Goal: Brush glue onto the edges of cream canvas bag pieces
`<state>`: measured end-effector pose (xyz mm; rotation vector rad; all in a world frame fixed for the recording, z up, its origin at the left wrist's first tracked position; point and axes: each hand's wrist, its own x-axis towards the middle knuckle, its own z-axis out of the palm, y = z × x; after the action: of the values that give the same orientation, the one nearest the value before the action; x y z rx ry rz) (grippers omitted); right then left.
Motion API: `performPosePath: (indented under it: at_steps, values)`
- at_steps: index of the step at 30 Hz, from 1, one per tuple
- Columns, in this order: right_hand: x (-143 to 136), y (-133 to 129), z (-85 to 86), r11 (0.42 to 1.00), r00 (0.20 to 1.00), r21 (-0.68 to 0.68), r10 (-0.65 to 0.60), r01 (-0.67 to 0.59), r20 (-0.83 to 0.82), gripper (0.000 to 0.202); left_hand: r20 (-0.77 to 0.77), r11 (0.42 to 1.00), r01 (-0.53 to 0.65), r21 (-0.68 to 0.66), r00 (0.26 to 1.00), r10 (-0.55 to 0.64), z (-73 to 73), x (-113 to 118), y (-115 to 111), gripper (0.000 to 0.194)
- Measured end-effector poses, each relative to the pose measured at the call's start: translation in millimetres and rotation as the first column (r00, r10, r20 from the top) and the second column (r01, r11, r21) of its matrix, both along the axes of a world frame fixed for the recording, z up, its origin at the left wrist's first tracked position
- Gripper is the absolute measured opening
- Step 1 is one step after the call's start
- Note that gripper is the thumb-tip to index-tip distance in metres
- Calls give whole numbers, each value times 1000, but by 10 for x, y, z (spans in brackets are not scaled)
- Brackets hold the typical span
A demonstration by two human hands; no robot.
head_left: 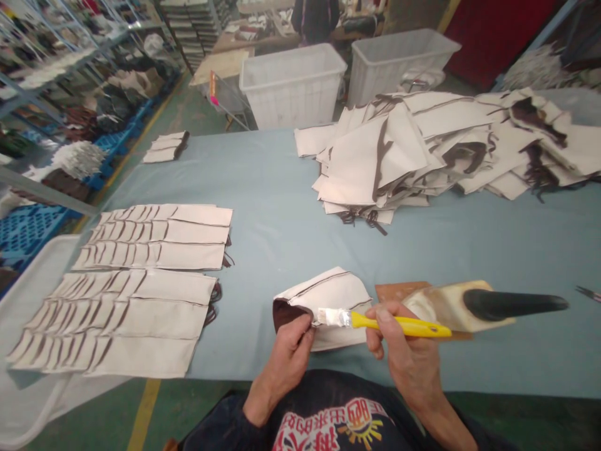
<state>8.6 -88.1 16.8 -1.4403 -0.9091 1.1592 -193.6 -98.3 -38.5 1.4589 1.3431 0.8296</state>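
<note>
The right hand (406, 351) clasps the brush (360, 321), bristles (331, 317) pointing left toward the pouch (335, 293), whose dark mouth (285, 312) the left hand (285, 354) pinches.

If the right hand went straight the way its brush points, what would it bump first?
Probably the cream pouch, held by the left hand; depth is unclear, and the brush may already touch it.

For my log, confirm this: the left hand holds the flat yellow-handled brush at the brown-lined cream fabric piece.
Wrong hand: the head view shows the right hand holding the flat yellow-handled brush at the brown-lined cream fabric piece.
</note>
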Motion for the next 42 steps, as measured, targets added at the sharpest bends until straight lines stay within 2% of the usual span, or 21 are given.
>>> performPosePath:
  at_steps: [3, 7, 9, 12, 13, 17, 21, 26, 30, 33, 35, 38, 40, 42]
  values:
    - [-48, -62, 1, 998, 1000, -53, 14, -15, -17, 46, 24, 1000, 13, -2, 1000, -13, -18, 1, 15, 29]
    - [-44, -100, -98, 987, 992, -121, 93, -103, -86, 51, 30, 1000, 24, 14, 999, -25, -22, -12, 29, 26]
    - [-9, -87, -160, 991, 993, -115, 58, -70, -107, 52, 12, 999, 37, 38, 999, -38, -13, -12, 33, 27]
    - [30, -54, -208, 992, 990, -95, -90, 80, -108, 50, -15, 997, 55, 61, 998, -54, -5, -7, 34, 31]
    - [32, -47, -210, 991, 989, -104, -95, 83, -111, 51, -18, 996, 58, 66, 998, -57, -6, -8, 34, 31]
    - [6, -40, -208, 985, 988, -162, 28, -53, -153, 55, -6, 995, 74, 64, 997, -74, -11, -19, 31, 29]
    - [12, -34, -254, 988, 980, -150, -72, 44, -187, 50, -7, 995, 90, 42, 996, -90, -20, -15, 4, 31]
    - [20, -25, -293, 979, 975, -203, -11, -35, -222, 55, 3, 989, 148, 28, 989, -148, -53, -6, -39, 26]
    - [10, -30, -253, 977, 967, -209, -88, 37, -240, 56, -13, 990, 133, 49, 991, -133, -51, -2, -41, 31]
    - [8, -26, -230, 976, 964, -217, -69, 12, -255, 58, 23, 986, 161, 43, 987, -162, -27, 17, -39, 31]
    - [22, -4, -215, 977, 962, -212, -56, -2, -266, 57, 57, 989, 147, 11, 987, -148, -7, 34, -38, 33]
    - [78, 56, -180, 980, 951, -162, -155, 114, -266, 50, 183, 989, 64, -130, 982, -39, 35, 64, -11, 39]
    - [122, 86, -154, 979, 948, -105, -198, 177, -251, 46, 342, 957, 54, -284, 938, 49, 89, 80, 40, 46]
    - [149, 92, -132, 987, 963, -38, -163, 159, -214, 43, 478, 913, 85, -400, 869, 129, 174, 86, 115, 52]
